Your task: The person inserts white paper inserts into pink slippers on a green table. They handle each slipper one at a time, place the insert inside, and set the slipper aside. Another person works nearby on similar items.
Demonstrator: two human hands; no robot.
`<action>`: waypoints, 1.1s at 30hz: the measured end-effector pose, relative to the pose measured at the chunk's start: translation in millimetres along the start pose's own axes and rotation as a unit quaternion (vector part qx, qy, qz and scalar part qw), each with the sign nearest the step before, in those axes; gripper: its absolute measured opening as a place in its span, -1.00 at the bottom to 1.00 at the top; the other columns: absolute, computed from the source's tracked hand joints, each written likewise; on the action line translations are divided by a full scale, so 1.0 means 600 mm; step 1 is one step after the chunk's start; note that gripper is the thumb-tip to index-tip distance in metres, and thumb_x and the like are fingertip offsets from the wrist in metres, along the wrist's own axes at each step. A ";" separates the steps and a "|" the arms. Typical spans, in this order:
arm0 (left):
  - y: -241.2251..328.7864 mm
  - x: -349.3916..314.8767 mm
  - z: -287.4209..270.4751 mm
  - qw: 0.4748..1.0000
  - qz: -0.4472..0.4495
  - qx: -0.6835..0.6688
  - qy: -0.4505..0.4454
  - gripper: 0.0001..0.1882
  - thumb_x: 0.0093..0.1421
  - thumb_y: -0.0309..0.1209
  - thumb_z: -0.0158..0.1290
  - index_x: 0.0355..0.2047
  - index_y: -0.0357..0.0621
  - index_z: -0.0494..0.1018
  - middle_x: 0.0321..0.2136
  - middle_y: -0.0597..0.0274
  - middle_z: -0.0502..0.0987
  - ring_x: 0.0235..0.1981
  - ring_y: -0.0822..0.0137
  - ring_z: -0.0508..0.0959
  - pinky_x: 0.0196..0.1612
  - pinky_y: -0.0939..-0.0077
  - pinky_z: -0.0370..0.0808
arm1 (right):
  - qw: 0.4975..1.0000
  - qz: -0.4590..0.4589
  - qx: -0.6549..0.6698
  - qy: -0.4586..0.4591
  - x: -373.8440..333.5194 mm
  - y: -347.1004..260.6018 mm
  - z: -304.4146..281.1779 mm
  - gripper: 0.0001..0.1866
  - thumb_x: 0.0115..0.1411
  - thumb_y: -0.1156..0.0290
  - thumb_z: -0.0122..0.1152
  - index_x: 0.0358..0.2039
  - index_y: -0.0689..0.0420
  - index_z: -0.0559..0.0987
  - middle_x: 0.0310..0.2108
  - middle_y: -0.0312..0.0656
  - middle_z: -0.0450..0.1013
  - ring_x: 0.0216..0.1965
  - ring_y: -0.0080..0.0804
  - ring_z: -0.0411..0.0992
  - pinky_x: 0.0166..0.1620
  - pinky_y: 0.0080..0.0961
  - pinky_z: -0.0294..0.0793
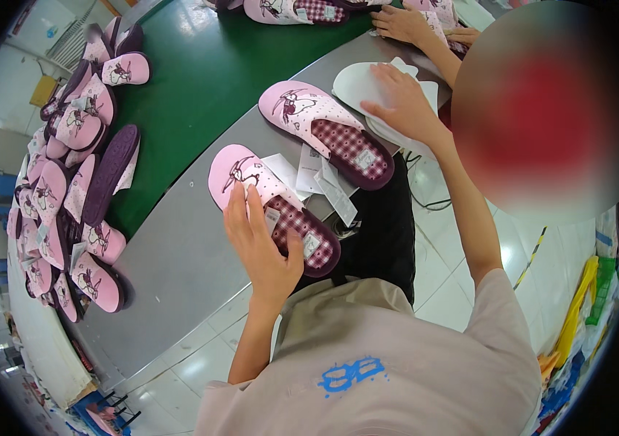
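Note:
A pink slipper [231,161] with a dark checked insole lies at the table's near edge, toe pointing away. My left hand [262,251] rests on it, fingers stretched over the upper and thumb on the insole. To its right lies a matching slipper [298,102], which neither hand touches. White paper tags [335,192] hang between the two. My right hand [404,105] lies flat with spread fingers on white slipper-shaped sheets [353,80], just beyond the right slipper. Its palm hides part of them.
A green belt [200,87] runs beyond the grey metal table edge [186,247]. Many pink slippers [51,192] are heaped at the left. At the top right, another person's hands [404,25] are among more slippers. Coloured bags [578,305] lie at the right.

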State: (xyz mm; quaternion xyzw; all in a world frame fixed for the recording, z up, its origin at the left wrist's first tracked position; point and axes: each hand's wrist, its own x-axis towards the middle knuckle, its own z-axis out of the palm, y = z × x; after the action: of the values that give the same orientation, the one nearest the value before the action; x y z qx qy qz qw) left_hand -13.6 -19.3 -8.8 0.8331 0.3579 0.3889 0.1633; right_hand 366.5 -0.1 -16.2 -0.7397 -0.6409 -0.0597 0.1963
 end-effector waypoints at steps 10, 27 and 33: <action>0.030 0.011 0.033 0.998 -0.039 0.049 0.025 -0.09 0.09 -0.38 0.14 0.47 -0.29 0.12 0.45 -0.29 0.11 0.48 -0.24 0.11 0.45 -0.36 -0.03 | 0.995 -0.002 -0.087 -0.057 0.031 -0.001 0.011 -0.07 0.23 -0.42 0.17 0.37 0.06 0.47 0.39 0.17 0.32 0.36 0.12 0.34 0.37 -0.06 0.32; 0.014 0.025 0.048 0.997 -0.048 0.058 0.029 -0.15 0.14 -0.35 0.10 0.45 -0.25 0.16 0.45 -0.24 0.15 0.49 -0.21 0.12 0.48 -0.37 -0.14 | 0.996 0.006 -0.030 0.088 0.103 0.031 0.060 -0.61 0.28 0.12 0.31 -0.02 0.12 0.61 -0.09 -0.05 0.49 0.02 0.00 0.44 0.13 -0.08 0.41; 0.014 0.024 0.052 0.996 -0.051 0.056 0.039 -0.15 0.11 -0.36 0.11 0.45 -0.19 0.19 0.44 -0.19 0.16 0.47 -0.21 0.13 0.46 -0.41 -0.11 | 0.960 -0.073 -0.033 0.270 0.114 0.012 0.038 -0.80 0.22 0.22 0.37 -0.37 0.09 0.70 -0.27 -0.20 0.55 -0.14 -0.14 0.50 -0.05 -0.18 0.42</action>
State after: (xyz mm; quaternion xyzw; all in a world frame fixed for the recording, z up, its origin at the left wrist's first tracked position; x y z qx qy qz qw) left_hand 20.7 -14.8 -16.9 0.8058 0.4270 0.3916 0.1224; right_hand 381.5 70.6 -15.7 -0.6536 -0.6138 -0.2924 0.3325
